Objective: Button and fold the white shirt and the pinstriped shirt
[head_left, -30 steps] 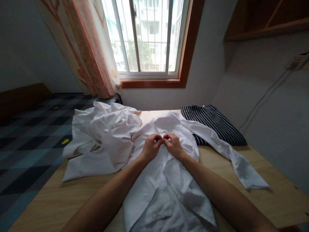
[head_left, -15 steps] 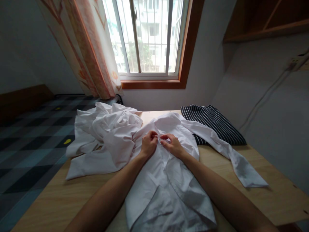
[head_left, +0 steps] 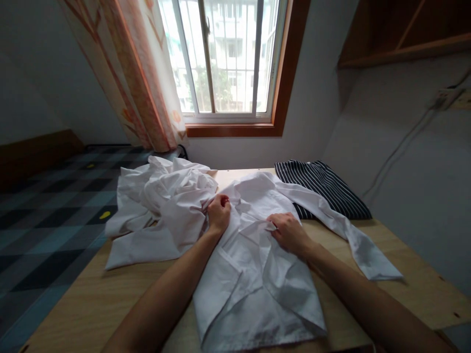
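Observation:
A white long-sleeved shirt [head_left: 257, 289] lies lengthwise on the wooden table, its upper part away from me and one sleeve stretched out to the right. My right hand [head_left: 289, 234] is closed, with thumb and fingers pinching a raised edge of the shirt's front near its middle. On the shirt's left side, my left hand [head_left: 220, 214] has its fingers curled together in a pinch against the cloth. What sits between those fingertips is too small to make out. Wrinkles run across the shirt between the two hands.
A crumpled pile of white cloth [head_left: 162, 211] lies to the left, touching the shirt. Folded black-and-white striped cloth [head_left: 324, 189] rests at the back right, partly under the sleeve. A checked bed [head_left: 47, 235] adjoins the table [head_left: 147, 289] on the left. Behind stands a window [head_left: 228, 63].
My hands have moved apart from the shirt's centre. The right one went right and toward me, drawing a shirt edge along; the left one shifted slightly left.

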Demonstrator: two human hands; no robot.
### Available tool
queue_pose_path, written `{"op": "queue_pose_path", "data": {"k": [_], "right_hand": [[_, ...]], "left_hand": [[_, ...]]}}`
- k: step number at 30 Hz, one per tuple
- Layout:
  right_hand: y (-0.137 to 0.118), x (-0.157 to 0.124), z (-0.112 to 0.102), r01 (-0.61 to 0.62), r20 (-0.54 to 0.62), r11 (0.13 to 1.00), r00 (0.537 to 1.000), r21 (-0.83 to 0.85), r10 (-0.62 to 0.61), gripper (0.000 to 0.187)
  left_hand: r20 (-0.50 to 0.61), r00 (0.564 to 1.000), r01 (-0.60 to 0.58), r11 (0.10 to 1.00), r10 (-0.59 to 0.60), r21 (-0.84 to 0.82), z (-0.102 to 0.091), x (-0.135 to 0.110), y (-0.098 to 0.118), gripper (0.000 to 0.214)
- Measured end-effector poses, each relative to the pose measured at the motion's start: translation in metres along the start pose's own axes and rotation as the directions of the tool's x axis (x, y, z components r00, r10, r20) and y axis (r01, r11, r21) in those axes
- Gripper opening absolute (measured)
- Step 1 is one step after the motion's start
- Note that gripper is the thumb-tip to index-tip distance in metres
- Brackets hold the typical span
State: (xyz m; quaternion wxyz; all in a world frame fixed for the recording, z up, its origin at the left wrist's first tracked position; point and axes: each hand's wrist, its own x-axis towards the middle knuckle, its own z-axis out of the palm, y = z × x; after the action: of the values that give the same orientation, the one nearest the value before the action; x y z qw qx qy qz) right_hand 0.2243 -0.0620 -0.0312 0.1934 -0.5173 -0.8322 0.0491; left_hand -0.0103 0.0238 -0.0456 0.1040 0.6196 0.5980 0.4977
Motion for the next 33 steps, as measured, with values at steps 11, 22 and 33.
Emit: {"op": "queue_pose_path", "data": {"k": [11,22,33], "right_hand": [[0.039,-0.034,-0.031,0.051,-0.116,0.905,0.993,0.422,-0.002,0.006],[-0.022,-0.007,-0.01,0.039,-0.034,0.838,0.999,0.544,-0.025,0.016],[-0.047,0.017,-0.013,0.001,0.023,0.867,1.0,0.498,-0.014,0.014]], "left_hand": [[0.157,0.939,-0.322,0.943,0.307,0.079,-0.031,-0.011,0.025,0.007],[0.515,0.804,-0.445,0.874,0.295,0.194,-0.052,-0.068,0.023,0.011],[0.407,0.893,-0.207,0.978,0.194,-0.014,-0.049,-0.058,0.015,0.006]]}}
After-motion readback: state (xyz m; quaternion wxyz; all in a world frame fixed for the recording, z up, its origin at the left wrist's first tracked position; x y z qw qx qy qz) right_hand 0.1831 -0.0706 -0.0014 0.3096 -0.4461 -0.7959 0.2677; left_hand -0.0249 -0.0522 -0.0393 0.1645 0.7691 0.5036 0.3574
